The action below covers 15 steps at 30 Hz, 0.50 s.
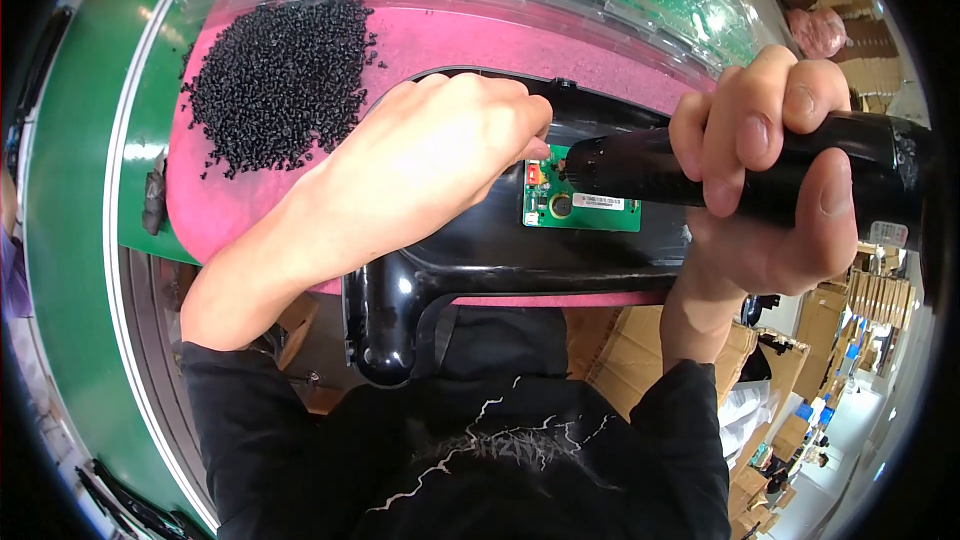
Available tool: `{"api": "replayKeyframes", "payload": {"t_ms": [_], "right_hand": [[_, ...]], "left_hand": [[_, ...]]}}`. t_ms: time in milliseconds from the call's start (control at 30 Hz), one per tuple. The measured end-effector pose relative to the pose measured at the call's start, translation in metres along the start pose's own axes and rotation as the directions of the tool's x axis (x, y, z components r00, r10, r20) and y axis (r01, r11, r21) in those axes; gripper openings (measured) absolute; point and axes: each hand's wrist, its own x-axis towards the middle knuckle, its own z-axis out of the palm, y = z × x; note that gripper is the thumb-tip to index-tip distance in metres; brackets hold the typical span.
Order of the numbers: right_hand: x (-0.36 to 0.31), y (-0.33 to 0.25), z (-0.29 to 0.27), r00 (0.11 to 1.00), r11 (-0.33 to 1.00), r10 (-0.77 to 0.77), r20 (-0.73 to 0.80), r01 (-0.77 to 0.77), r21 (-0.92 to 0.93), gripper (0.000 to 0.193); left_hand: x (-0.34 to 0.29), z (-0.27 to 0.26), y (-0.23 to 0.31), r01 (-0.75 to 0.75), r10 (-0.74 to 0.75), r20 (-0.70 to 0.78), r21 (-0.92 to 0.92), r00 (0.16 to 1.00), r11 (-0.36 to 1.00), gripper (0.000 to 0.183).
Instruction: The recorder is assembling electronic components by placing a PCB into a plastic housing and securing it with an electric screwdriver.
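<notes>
Right grip point(745, 135) is wrapped round a black cylindrical tool point(640, 168), probably to aim it at the green circuit board point(585, 217); left grip point(450, 145), contents hidden, perhaps steadies that board inside the black housing point(560, 265) overhanging the pink counter point(190, 215)'s near edge.

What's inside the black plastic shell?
A green circuit board with a white label shows inside the shell. The left hand and the black tool in the right hand cover parts; what's beneath can't be seen.
</notes>
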Motion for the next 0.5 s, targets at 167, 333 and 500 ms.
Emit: {"api": "replayKeyframes", "payload": {"t_ms": [167,333,500], "right_hand": [[0.001,0.001,0.001,1.000,1.000,-0.012,0.019,0.012,-0.009,0.027],[-0.002,0.001,0.004,0.999,0.998,-0.012,-0.037,0.014,0.057,0.027],[-0.004,0.000,-0.006,0.999,1.000,-0.019,0.031,0.018,0.016,0.030]], "left_hand": [[-0.001,-0.001,0.002,0.009,-0.010,0.032,0.023,0.999,1.000,0.016],[-0.002,0.001,0.000,-0.011,0.010,0.016,0.033,1.000,0.999,0.017],[-0.003,0.000,0.003,-0.010,0.009,0.036,0.021,0.999,1.000,0.017]]}}
